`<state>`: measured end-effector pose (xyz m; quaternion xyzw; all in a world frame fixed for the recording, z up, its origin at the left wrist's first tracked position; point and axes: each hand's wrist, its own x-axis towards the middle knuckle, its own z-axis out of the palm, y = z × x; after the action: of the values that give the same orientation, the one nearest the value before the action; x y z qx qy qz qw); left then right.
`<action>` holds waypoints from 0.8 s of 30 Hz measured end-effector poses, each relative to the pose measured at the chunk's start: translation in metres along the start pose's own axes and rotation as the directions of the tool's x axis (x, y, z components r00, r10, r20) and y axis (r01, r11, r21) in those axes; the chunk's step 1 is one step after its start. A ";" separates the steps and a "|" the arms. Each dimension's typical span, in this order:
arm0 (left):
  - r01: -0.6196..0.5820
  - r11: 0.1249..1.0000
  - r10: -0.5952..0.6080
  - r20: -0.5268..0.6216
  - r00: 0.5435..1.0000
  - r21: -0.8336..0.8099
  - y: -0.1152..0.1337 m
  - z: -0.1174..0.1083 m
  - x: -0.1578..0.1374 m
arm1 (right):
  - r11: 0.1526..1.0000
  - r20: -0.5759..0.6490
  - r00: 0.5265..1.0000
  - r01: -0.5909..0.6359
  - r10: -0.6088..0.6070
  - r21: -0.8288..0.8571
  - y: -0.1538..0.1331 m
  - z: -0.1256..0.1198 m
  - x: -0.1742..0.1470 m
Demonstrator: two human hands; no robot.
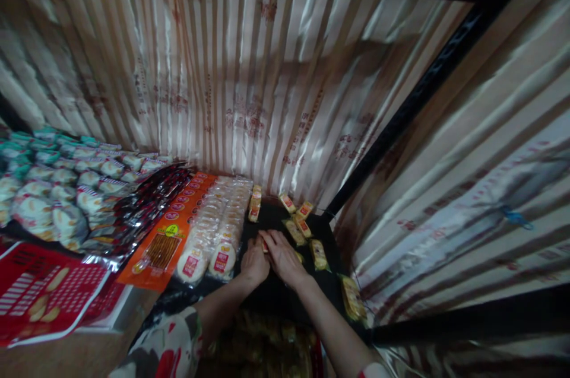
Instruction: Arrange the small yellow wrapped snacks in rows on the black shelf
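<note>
My left hand point(255, 263) and my right hand point(284, 258) meet over the black shelf surface point(269, 289). Between their curled fingers a bit of a small wrapped snack point(265, 246) shows, with a red label; the fingers cover the rest. Behind them a short row of the same yellow-wrapped snacks point(255, 203) runs along the edge of the clear rice cracker packs point(222, 253). To the right lie loose yellow packets, among them one packet point(317, 254) and another near the corner point(353, 298).
An orange snack bag point(162, 241), dark shiny packets point(151, 194), white-and-green bags point(66, 188) and a red bag point(48, 295) fill the left. Below my arms is a dim container of packets point(267, 345). A black post point(401, 111) and printed sheeting point(249, 87) stand behind.
</note>
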<state>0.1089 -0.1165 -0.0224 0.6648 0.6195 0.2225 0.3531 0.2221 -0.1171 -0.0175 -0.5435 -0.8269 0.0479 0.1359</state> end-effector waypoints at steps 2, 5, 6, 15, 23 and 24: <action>0.008 1.000 -0.009 -0.058 0.998 -0.020 -0.002 -0.001 0.000 | 1.000 -0.041 0.999 -0.004 0.004 0.014 -0.001 0.000 -0.002; 0.038 0.994 -0.055 -0.165 0.985 -0.104 -0.006 0.002 0.003 | 0.992 -0.224 0.966 -0.118 0.127 0.052 -0.004 0.004 -0.006; 0.048 0.987 -0.077 -0.194 0.978 -0.152 -0.007 0.005 0.004 | 0.981 -0.298 0.935 -0.172 0.191 0.088 -0.005 0.006 -0.006; 0.058 0.912 -0.157 -0.214 0.964 -0.406 -0.007 0.018 0.018 | 0.525 -0.031 0.766 -0.410 0.643 0.746 0.002 0.034 0.019; -0.083 0.945 -0.001 -0.255 0.967 -0.318 0.003 0.013 0.013 | 0.665 -0.060 0.807 -0.440 0.587 0.603 0.014 0.035 0.050; -0.086 0.941 0.003 -0.246 0.969 -0.329 0.003 0.014 0.016 | 0.685 -0.060 0.814 -0.445 0.578 0.577 0.014 0.035 0.054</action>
<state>0.1229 -0.1037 -0.0317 0.5764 0.5954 0.4123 0.3784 0.2047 -0.0598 -0.0446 -0.6946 -0.5702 0.2488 0.3613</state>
